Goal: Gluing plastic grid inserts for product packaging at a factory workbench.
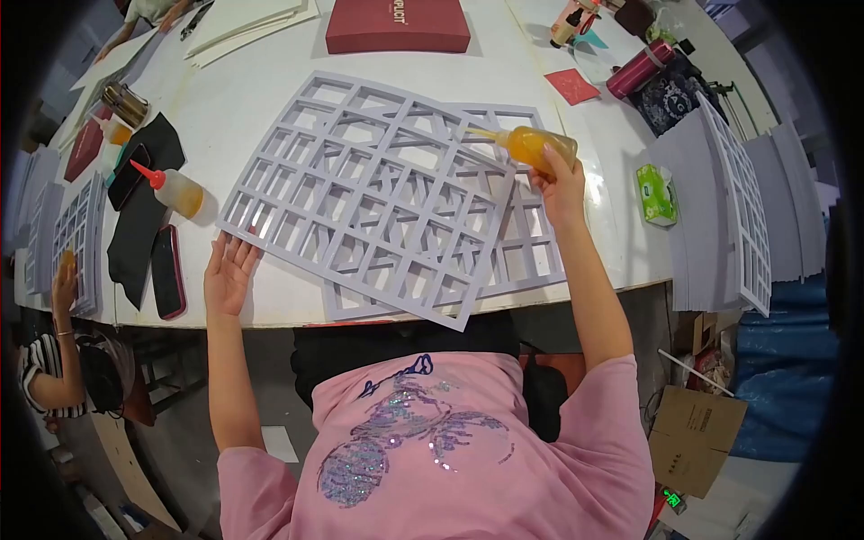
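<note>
A pale grey grid panel (360, 202) with many square openings lies at a slant in front of me, over a second grid panel (531, 256). My left hand (232, 272), palm turned up, holds the upper panel's near left edge; its fingertips are partly hidden by the edge. In my right hand (562, 184) is a squeeze bottle (531, 148) of yellow-orange liquid, tipped on its side. Its thin nozzle points left over the upper panel's right part. Whether liquid is coming out cannot be made out.
A red-capped squeeze bottle (180, 192), a phone (168, 270) and black cloth (135, 234) lie to the left. A red box (396, 27) stands at the far side. On the right are a tissue pack (656, 195) and stacked grey panels (697, 207). Another person's hand (65, 283) works far left.
</note>
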The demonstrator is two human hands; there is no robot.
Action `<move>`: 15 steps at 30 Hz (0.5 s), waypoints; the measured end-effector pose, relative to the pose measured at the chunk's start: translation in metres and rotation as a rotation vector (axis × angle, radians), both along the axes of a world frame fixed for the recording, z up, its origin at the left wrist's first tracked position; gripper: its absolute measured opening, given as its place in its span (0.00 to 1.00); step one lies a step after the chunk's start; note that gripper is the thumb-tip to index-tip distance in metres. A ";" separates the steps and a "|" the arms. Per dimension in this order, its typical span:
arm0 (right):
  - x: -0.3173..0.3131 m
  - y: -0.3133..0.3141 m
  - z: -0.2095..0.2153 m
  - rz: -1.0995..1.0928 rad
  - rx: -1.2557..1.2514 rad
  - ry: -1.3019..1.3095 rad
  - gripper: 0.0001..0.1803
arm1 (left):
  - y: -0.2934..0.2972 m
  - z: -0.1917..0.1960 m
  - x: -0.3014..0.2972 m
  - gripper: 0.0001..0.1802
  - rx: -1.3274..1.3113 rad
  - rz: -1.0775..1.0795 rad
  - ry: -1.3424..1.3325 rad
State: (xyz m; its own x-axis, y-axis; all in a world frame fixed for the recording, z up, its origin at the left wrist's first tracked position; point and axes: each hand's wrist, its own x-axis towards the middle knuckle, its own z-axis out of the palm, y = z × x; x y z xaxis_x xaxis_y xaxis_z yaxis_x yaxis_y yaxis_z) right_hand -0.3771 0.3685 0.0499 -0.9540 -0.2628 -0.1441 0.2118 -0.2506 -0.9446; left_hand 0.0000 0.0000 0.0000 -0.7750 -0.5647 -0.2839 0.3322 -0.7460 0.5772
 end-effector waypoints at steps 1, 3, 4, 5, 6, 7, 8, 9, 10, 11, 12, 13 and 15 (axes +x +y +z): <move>-0.004 -0.003 0.001 -0.024 0.010 0.017 0.33 | 0.001 0.000 0.001 0.29 0.012 0.023 0.032; -0.014 -0.008 0.002 -0.044 0.024 0.043 0.34 | 0.003 0.000 0.000 0.28 0.024 0.042 0.061; -0.016 -0.006 0.003 -0.047 0.024 0.039 0.34 | 0.004 -0.002 0.000 0.28 0.027 0.044 0.070; -0.016 -0.003 0.004 -0.055 0.057 0.051 0.33 | 0.005 -0.004 0.000 0.28 0.031 0.045 0.077; -0.015 -0.005 0.005 -0.058 0.086 0.063 0.32 | 0.004 -0.006 0.002 0.28 0.029 0.046 0.072; -0.012 -0.003 0.005 -0.057 0.086 0.057 0.32 | 0.003 -0.007 0.003 0.28 0.026 0.040 0.077; -0.005 0.001 0.004 0.000 0.103 0.060 0.28 | 0.001 -0.009 0.004 0.28 0.024 0.033 0.081; 0.003 0.006 0.004 0.056 0.122 0.063 0.25 | 0.001 -0.008 0.004 0.28 0.027 0.032 0.074; 0.014 0.009 0.004 0.095 0.092 0.051 0.22 | 0.001 -0.006 0.003 0.28 0.025 0.025 0.068; 0.029 0.012 0.006 0.127 0.105 0.040 0.21 | 0.001 -0.005 0.003 0.27 0.024 0.019 0.061; 0.046 0.016 0.011 0.157 0.119 0.032 0.21 | 0.001 -0.005 0.003 0.27 0.030 0.019 0.054; 0.060 0.020 0.012 0.205 0.145 0.023 0.20 | 0.000 -0.004 0.003 0.27 0.029 0.016 0.061; 0.091 0.028 0.012 0.239 0.155 -0.017 0.21 | -0.001 -0.002 0.002 0.26 0.030 0.012 0.062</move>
State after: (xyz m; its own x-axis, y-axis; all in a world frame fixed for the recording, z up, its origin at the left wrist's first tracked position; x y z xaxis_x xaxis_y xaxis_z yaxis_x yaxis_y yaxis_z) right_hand -0.2860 0.3963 0.0618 -0.8645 -0.4538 -0.2162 0.2640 -0.0440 -0.9635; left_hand 0.0021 -0.0014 -0.0022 -0.7849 -0.5660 -0.2522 0.3755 -0.7582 0.5330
